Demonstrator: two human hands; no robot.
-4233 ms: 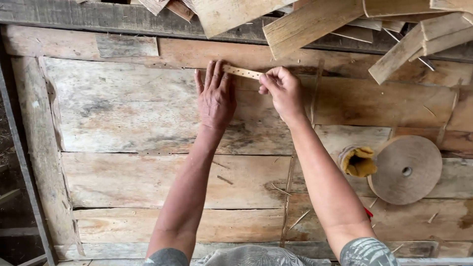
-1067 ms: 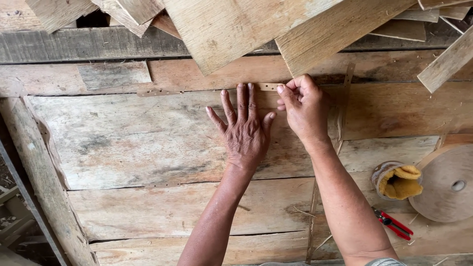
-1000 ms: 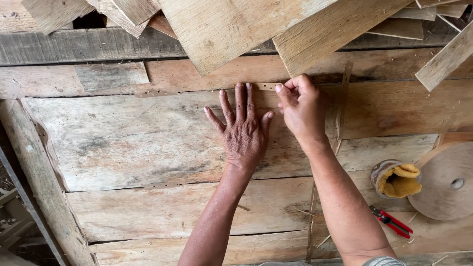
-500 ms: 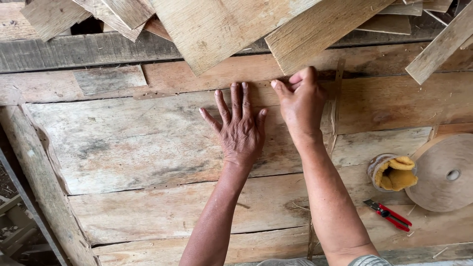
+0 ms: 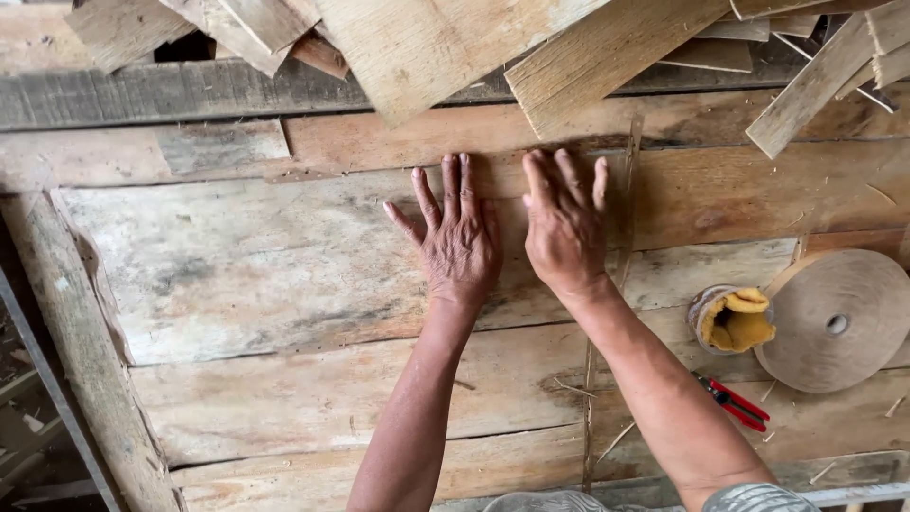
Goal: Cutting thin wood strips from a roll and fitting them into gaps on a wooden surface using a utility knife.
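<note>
My left hand [image 5: 455,237] lies flat, palm down, fingers spread, on a wide weathered wooden board [image 5: 237,275]. My right hand [image 5: 566,220] rests flat beside it, fingers stretched toward the far edge, pressing on the wood. Both hands hold nothing that I can see. A thin wooden strip [image 5: 626,199] runs lengthwise just right of my right hand. If a small piece lies under the palms, it is hidden.
A pile of thin wood slats [image 5: 569,47] overhangs the far edge. At the right stand a large roll of brown tape [image 5: 834,322], a small pot with yellow glue [image 5: 735,320] and red-handled cutters [image 5: 735,403]. The table drops off at the left edge.
My right hand was pinching something small with curled fingers; now it lies flat and open next to the left hand. The left hand has stayed pressed on the board.
</note>
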